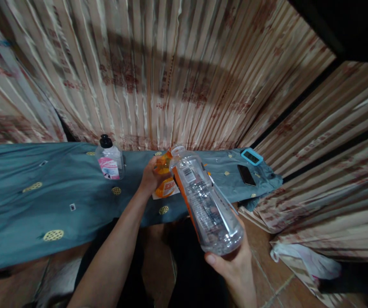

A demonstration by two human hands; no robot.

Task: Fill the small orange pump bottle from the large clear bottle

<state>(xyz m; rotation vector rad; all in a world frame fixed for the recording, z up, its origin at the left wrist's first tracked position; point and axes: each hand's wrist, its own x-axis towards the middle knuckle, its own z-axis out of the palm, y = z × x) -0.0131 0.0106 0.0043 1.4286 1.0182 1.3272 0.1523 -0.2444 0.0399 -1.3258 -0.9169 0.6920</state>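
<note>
A striped, pleated curtain (171,72) fills the background behind a long surface draped in a blue-grey cloth (20,201) dotted with yellow motifs; tiled floor shows below the cloth's near edge. Largest among the handled things is the clear empty bottle (207,201), tilted with its open neck pointing away towards the cloth and its base nearest the camera; the right hand (235,263) cups that base, fingers wrapped under it and thumb pressed on its near edge. Just left of the bottle's neck, the left hand (150,177) has its fingers closed around an orange bottle (164,175) standing on the cloth. The step looks like bringing the two bottle mouths together, perhaps to transfer liquid; any pour would call for lining up the necks and holding the clear bottle steady. Well left of the clear bottle stands a pump bottle (109,161) with a pink label. To the right, on the cloth, lie a dark phone (246,174) and a small blue-framed device (252,156).
</note>
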